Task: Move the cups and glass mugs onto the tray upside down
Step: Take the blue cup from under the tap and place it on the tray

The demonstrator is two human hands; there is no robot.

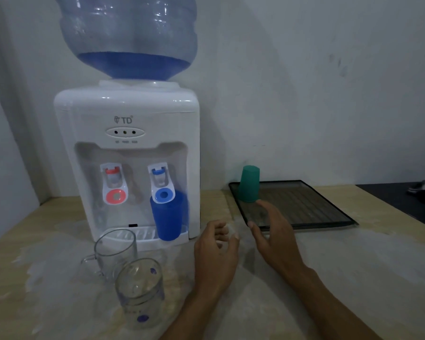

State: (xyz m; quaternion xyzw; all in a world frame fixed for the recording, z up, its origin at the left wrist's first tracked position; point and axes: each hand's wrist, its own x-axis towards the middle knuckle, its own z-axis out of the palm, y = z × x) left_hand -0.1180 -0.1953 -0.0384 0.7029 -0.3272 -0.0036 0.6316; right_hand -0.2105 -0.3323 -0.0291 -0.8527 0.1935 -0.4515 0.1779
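Observation:
A green plastic cup (249,184) stands upside down on the far left corner of the dark tray (324,217). A blue plastic cup (168,217) stands upright under the dispenser's blue tap. Two clear glass mugs stand upright on the table: one with a handle (113,253), and nearer to me one with purple dots (140,290). My right hand (271,231) hovers open over the tray's near left corner, just below the green cup, not touching it. My left hand (216,249) is loosely curled over the table between the dispenser and the tray, holding nothing.
A white water dispenser (125,148) with a large blue bottle (128,35) stands at the back left against the wall. The wooden table (353,266) runs right to a dark surface (402,197) holding a dark object.

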